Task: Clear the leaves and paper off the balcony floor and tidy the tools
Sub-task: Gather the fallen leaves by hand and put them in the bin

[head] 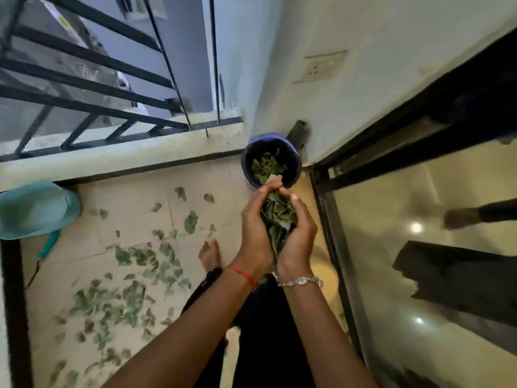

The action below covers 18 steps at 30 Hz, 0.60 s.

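- Cupped together in mid-frame: left grip (256, 228) and right grip (300, 233), wrists side by side, palms facing each other, fingers curled inward.
- Pressed between both palms: a bundle of leaves (278, 217), green and crumpled, filling the gap from the wrists up to the fingertips.
- Just past the fingertips, down on the floor: a dark bucket (249, 155) with a purple rim, tucked into the corner between wall and door frame (335, 247), overlapped at its near edge by the fingertips in this view.
- Inside the bucket: loose bucket leaves (267, 166), green like the bundle.
- At the very fingertips: a pale scrap, too blurred to name.
- Left of the grips and well apart from them: scattered leaves (117, 301) across the tiled balcony floor (134, 197), thickest toward the lower left.
- At the far left edge: a teal plastic pan (36, 208), with a teal handle (49, 245) just below it.
- Below the left grip: a bare foot (209, 254) on the tiles.
- Round the left wrist a red thread (243, 273); round the right wrist a silver bracelet (300, 282).
- Along the upper left: a dark metal railing (84, 85) on a low ledge.
- On the wall above the bucket: a socket plate (320, 67).
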Tool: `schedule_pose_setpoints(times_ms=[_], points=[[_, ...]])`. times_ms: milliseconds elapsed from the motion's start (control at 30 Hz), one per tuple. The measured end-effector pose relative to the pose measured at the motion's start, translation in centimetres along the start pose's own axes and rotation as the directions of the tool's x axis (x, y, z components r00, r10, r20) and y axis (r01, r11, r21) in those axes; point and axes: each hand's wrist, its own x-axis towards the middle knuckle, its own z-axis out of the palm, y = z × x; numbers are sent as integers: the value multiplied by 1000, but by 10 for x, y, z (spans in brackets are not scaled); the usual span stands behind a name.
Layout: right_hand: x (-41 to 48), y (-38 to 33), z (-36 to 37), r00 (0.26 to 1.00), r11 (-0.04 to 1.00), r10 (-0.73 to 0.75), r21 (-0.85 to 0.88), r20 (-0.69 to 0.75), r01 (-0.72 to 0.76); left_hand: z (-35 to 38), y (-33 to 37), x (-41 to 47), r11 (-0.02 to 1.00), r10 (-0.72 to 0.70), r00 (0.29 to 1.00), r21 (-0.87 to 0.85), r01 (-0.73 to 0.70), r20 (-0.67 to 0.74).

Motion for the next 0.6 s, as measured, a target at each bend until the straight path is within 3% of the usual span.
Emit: schedule_pose_setpoints(times_ms=[100,233,433,600], points=[[58,16,5,1000,999,15,-45,4,-15,-8,-12,67,988,-70,997,-140,67,-21],[137,44,-1,986,975,163,149,26,-165,-26,-42,152,984,-45,995,-176,28,-91],[250,94,-15,974,967,220,116,57,-225,-48,-81,257,969,-99,985,-238,63,-141],[335,123,-29,974,975,220,-22,54,-219,-52,-104,319,987,-52,983,-158,24,-175]])
